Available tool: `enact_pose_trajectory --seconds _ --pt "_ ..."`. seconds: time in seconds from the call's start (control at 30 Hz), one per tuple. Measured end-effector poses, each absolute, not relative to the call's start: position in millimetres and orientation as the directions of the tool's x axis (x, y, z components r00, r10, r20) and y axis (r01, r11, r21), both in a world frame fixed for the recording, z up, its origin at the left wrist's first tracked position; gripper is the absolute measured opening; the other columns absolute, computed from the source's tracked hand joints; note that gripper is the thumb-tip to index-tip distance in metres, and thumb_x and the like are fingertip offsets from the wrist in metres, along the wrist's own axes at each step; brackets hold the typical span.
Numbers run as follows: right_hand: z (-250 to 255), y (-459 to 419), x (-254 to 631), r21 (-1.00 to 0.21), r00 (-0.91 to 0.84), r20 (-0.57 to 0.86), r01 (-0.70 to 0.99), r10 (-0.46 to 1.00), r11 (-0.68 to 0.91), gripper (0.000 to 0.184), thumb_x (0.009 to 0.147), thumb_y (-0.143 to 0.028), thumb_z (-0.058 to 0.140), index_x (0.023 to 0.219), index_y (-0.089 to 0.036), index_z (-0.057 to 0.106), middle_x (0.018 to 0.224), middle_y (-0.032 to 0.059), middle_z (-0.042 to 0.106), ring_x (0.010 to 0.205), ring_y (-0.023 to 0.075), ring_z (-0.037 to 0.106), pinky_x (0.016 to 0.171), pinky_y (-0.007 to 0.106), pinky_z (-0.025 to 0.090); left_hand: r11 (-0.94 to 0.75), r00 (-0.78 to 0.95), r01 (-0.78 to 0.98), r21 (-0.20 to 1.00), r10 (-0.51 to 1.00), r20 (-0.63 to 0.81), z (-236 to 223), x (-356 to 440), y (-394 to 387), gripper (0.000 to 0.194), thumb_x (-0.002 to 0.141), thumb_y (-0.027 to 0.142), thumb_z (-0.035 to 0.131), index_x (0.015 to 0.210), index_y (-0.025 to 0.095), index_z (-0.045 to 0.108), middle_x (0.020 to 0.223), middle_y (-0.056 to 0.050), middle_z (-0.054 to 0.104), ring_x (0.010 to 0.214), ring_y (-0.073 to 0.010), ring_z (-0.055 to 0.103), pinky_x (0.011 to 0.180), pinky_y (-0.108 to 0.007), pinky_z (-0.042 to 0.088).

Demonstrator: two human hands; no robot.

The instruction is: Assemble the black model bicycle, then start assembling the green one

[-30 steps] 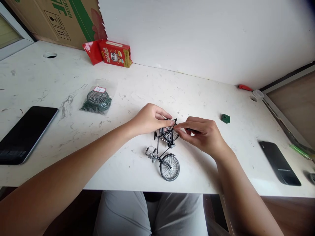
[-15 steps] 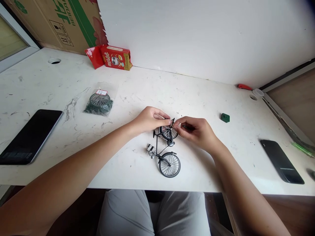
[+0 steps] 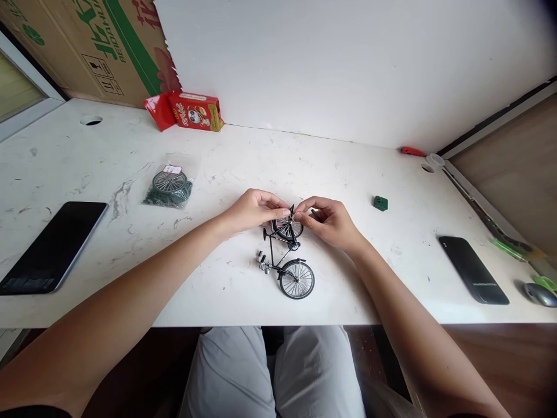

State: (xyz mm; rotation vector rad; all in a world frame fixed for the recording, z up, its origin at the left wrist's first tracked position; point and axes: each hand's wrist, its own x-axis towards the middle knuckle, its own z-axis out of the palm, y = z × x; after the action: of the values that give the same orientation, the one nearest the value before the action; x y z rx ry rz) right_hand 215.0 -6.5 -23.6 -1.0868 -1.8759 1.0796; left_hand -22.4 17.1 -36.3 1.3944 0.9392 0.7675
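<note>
A small black model bicycle (image 3: 282, 251) lies on its side on the white tabletop (image 3: 209, 290), near the front edge, its front wheel (image 3: 296, 279) in plain sight and its rear wheel (image 3: 288, 228) partly covered by fingers. The left hand (image 3: 252, 210) has its grip closed on the rear end, thumb against the bicycle; the exact part it pinches is hidden. The right hand (image 3: 333, 222) meets that end from the other side, thumb and index fingertips close together, but whether they clamp anything is too small to tell. A dark item (image 3: 317, 215) shows under its curled fingers, mostly covered, so its shape is unclear

Left of the hands lie a clear bag (image 3: 169, 181) with a spoked wheel and dark green parts, its label unreadable, and a black phone (image 3: 54, 247), cut off at the picture's edge. To the right are a green block (image 3: 380, 202), a dark slab (image 3: 473, 270) and a grey mouse-like object (image 3: 539, 294), also cut off
</note>
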Motion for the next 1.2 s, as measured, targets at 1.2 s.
enact_pose_trajectory --seconds 1.2 --pt "-16 -12 214 -0.878 -0.283 0.259 0.329 0.923 0.347 0.026 0.091 -0.043 0.08 0.094 -0.017 0.077 0.088 0.0057 0.077 0.052 0.0061 0.039 0.045 0.027 0.029 -0.117 0.399 0.117 0.986 0.915 0.061 -19 -16 11 0.015 0.085 0.025 0.079 0.092 0.013 0.075 0.091 -0.009 0.078 0.081 -0.0156 0.073 0.077 -0.029 0.058"
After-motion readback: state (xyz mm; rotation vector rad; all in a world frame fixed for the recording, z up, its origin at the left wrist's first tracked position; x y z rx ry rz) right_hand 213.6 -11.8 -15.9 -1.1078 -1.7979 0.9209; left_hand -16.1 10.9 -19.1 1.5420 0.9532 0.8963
